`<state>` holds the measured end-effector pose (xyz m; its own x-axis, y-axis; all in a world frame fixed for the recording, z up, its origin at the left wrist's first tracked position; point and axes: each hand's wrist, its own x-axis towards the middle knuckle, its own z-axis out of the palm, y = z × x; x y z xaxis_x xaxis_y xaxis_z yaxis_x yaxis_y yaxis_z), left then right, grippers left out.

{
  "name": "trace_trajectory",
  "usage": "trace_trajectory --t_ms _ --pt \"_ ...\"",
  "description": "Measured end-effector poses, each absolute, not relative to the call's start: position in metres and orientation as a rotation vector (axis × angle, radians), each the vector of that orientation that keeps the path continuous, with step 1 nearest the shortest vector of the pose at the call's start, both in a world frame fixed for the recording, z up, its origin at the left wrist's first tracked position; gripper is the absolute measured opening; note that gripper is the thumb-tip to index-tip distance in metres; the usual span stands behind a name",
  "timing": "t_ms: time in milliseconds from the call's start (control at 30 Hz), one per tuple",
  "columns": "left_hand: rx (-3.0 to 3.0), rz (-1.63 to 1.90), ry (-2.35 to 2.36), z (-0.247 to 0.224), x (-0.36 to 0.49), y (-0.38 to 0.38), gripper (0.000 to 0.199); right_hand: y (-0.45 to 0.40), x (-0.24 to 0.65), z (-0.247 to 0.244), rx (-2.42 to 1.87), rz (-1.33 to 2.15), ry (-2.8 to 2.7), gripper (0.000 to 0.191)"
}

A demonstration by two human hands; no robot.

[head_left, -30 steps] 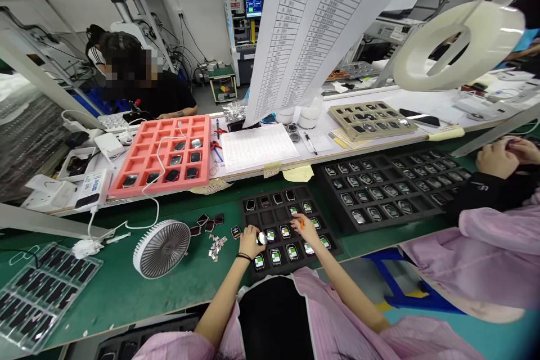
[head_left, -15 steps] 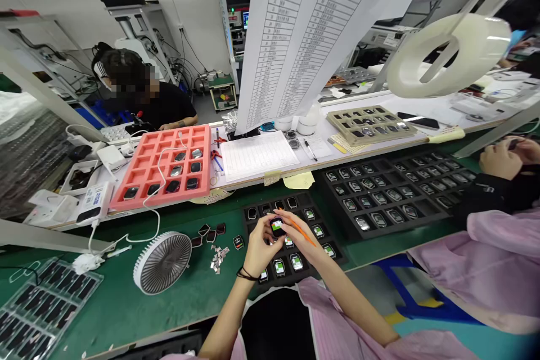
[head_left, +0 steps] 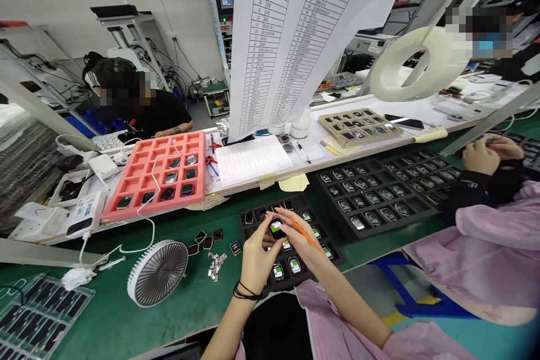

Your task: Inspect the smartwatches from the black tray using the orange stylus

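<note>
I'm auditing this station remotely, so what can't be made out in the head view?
All in the head view:
- the watch: its back, hidden by the left hand and right hand
- the orange tool: its inner end, hidden by the right hand's fingers
- the black tray: slots beneath the hands, hidden by them and the forearms
- the hanging printed sheet: text too small, top cut off by the frame edge
- the co-worker's hands: what they hold, too small to tell

Left hand (head_left: 256,263), right hand (head_left: 300,236) raised, pinching
</note>
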<state>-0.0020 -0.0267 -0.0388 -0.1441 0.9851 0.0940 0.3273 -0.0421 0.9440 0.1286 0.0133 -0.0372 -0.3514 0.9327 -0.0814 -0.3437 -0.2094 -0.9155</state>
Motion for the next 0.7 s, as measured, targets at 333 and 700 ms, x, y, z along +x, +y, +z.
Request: trace_trajectory --t_ms 333,700 --pt "1.613 1.229 1.737 -0.034 -0.005 -0.029 0.049 0.013 0.127 -0.031 -0.878 1.626 -1.2 0.039" --pt "0.964 1.285 1.113 -0.044 -0.007 -0.019 0.052 0.013 0.129 -0.03 -0.884 1.638 -1.097 0.031"
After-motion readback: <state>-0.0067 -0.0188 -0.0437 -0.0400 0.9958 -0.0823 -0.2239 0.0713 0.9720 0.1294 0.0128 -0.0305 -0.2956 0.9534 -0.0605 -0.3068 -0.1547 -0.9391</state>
